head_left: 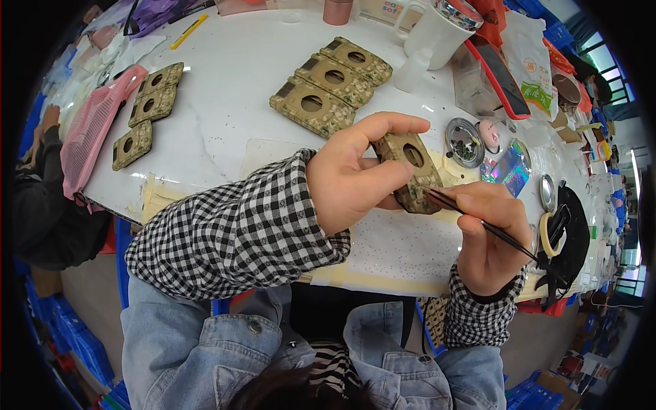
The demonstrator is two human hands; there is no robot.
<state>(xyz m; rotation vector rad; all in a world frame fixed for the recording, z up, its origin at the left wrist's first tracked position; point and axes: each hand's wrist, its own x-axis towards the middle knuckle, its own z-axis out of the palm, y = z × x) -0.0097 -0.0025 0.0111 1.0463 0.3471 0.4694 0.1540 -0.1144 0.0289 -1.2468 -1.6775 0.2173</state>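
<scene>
My left hand (359, 171) grips a camouflage-painted model tank hull (425, 174) with a round hole in its top, thumb on its near side. In my right hand (495, 222) is a pair of black tweezers (502, 236), whose tips meet the hull's near end. Whether a small part sits between the tips cannot be made out. Beyond my left hand, three like hulls (312, 104) stand in a row. Several smaller camouflage pieces (132, 145) with round holes lie at the left. Right of the held hull is a round metal tin (466, 143) with tiny dark green bits.
A pink mesh basket (96, 130) stands at the left edge. At the back right are a white mug (437, 34), a clear box and a red-cased phone (495, 78). A tape roll (549, 236) and a black pouch (572, 236) lie at the right. A yellow cutter (188, 31) lies far left.
</scene>
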